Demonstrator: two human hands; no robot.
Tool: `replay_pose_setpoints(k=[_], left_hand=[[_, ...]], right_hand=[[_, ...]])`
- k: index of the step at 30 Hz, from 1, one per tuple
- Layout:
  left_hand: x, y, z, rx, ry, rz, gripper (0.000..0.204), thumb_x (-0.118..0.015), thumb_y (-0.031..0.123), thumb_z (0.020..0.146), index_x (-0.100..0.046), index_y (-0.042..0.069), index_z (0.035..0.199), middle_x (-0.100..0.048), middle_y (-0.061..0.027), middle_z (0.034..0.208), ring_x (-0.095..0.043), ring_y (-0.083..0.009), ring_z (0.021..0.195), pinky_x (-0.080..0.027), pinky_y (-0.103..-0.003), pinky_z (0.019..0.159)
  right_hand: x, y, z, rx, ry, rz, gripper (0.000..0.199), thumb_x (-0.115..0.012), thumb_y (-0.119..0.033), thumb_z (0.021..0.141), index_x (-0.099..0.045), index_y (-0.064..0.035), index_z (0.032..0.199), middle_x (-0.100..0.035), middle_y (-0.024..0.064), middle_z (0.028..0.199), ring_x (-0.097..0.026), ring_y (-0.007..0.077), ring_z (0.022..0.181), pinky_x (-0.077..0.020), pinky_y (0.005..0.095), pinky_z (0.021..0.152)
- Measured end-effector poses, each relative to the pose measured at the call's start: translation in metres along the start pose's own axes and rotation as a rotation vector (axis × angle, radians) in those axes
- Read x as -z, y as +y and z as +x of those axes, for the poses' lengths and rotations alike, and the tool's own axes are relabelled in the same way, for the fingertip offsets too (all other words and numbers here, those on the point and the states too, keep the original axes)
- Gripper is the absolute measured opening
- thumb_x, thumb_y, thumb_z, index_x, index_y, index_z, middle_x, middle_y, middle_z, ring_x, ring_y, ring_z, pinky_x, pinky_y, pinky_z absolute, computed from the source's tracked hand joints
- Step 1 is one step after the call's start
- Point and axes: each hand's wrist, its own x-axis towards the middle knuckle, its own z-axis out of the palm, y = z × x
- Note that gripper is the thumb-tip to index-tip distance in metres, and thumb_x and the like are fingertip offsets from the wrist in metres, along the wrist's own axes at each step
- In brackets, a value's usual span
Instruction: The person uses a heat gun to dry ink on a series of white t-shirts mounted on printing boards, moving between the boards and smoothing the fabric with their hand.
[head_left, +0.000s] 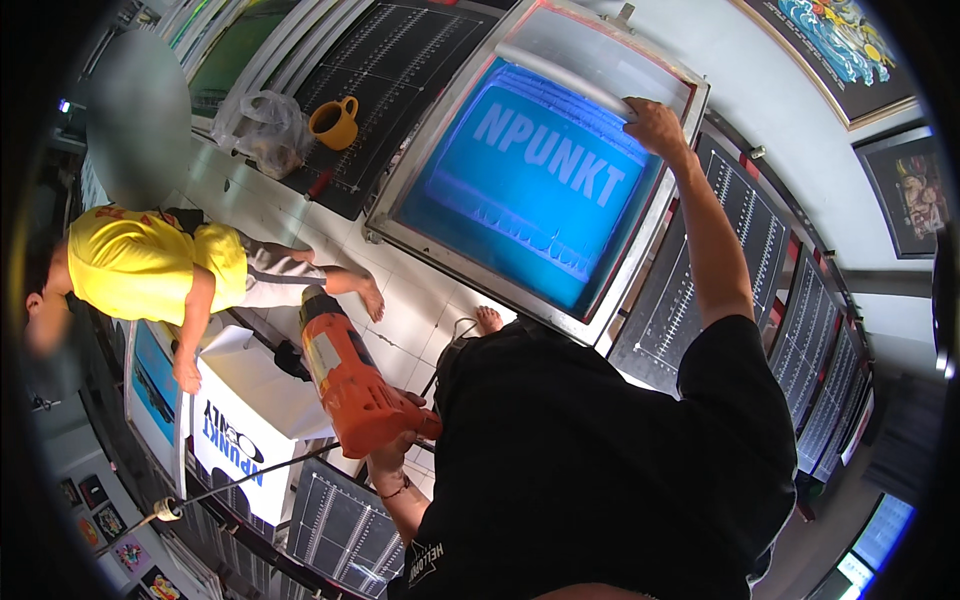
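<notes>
My right hand [655,128] is closed around the right end of a long pale squeegee [565,78]. It lies across the upper part of a screen-printing frame [652,218], over a blue mesh [560,195] with large pale lettering. Streaks of ink show just below the squeegee and along the lower part of the mesh. Down to the left, my left hand [398,445] grips a bulky orange heat gun [350,385], its barrel pointing up and away from me. The tool hides some of my left fingers.
A person in a yellow shirt [150,260] stands at left, one hand on another frame [182,435] beside a lit white sheet [240,440]. Black gridded boards [350,90] line both sides. A yellow mug [335,124] and plastic bag [270,130] stand on one. A cord [260,470] crosses lower left.
</notes>
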Motion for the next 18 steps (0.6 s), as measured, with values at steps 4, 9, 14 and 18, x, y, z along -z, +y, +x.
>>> replay_pose_setpoints(k=[4,9,14,18], left_hand=[[0.004,-0.004,0.000,-0.006,-0.005,0.025,0.085,-0.085,0.042,0.065,-0.041,-0.002,0.123,-0.060,-0.0153,0.101,-0.065,-0.0222,0.083,-0.056,-0.032,0.073],[0.005,-0.004,0.002,0.007,-0.043,0.016,0.078,-0.085,0.041,0.067,-0.046,-0.002,0.119,-0.060,-0.0143,0.101,-0.064,-0.0210,0.085,-0.054,-0.032,0.074],[-0.002,0.011,0.006,0.019,-0.035,0.063,0.071,-0.084,0.042,0.068,-0.052,-0.002,0.113,-0.060,-0.0129,0.100,-0.063,-0.0202,0.085,-0.053,-0.031,0.075],[-0.001,0.015,0.007,0.003,-0.021,0.104,0.068,-0.084,0.043,0.067,-0.055,-0.001,0.110,-0.060,-0.0120,0.099,-0.062,-0.0202,0.086,-0.052,-0.031,0.075]], right_hand=[[0.000,-0.002,-0.010,0.033,0.013,0.040,0.043,-0.063,-0.019,0.073,-0.062,-0.0107,0.115,-0.066,0.0152,0.106,-0.062,0.0329,0.099,-0.0497,0.0425,0.087],[-0.001,-0.006,-0.017,0.048,0.008,0.043,0.041,-0.064,-0.019,0.073,-0.062,-0.0106,0.114,-0.066,0.0164,0.105,-0.062,0.0339,0.099,-0.0496,0.0431,0.086],[0.006,-0.010,-0.017,0.009,-0.051,0.045,0.041,-0.065,-0.019,0.073,-0.062,-0.0103,0.113,-0.065,0.0166,0.105,-0.062,0.0344,0.100,-0.0493,0.0437,0.087],[0.009,-0.004,-0.011,0.027,0.007,0.070,0.044,-0.067,-0.019,0.073,-0.061,-0.0097,0.116,-0.065,0.0151,0.108,-0.061,0.0345,0.102,-0.0492,0.0435,0.088]])
